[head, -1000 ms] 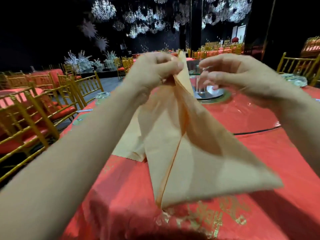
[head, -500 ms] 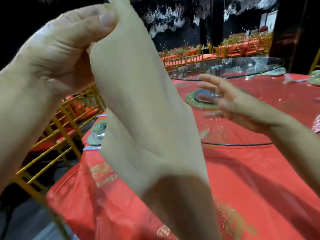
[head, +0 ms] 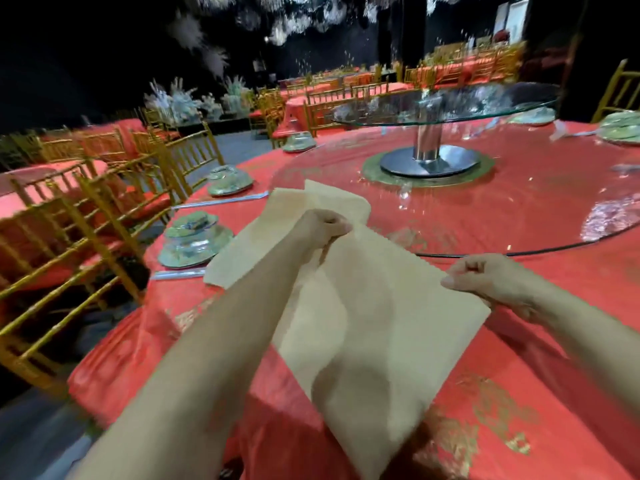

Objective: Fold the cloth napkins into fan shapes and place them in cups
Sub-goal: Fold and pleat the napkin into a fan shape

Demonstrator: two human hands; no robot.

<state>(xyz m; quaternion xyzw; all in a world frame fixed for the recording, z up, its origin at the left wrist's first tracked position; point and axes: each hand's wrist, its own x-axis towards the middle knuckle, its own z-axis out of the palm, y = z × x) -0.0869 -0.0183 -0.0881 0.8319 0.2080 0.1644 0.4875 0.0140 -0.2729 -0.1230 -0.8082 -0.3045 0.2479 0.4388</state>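
A beige cloth napkin (head: 374, 327) is held spread w/ both hands, just above the near edge of the red-covered counter (head: 502, 393). Its far corner is pinched by the L hand (head: 323, 230), fingers (head: 336, 226) curled tight into a fist round the cloth. Its right-side corner is gripped by the R hand (head: 485, 282), thumb laid along the top, other fingers curled under. Btwn the two hands the top edge is pulled fairly taut. The rest hangs toward the viewer w/ soft ripples and is cut off by the bottom edge of the view. Spare napkins (head: 252, 244) are seen lying flat on the counter, just behind and left of the L hand. Left of those, a wrapped stack of dishes (head: 194, 240) is set near the counter's edge, w/ a second stack (head: 230, 180) further along. A glass turntable (head: 446, 105) is raised on a chrome post at the counter's centre. Gold chairs (head: 69, 237) are lined up at left. Bkgd is blurred.
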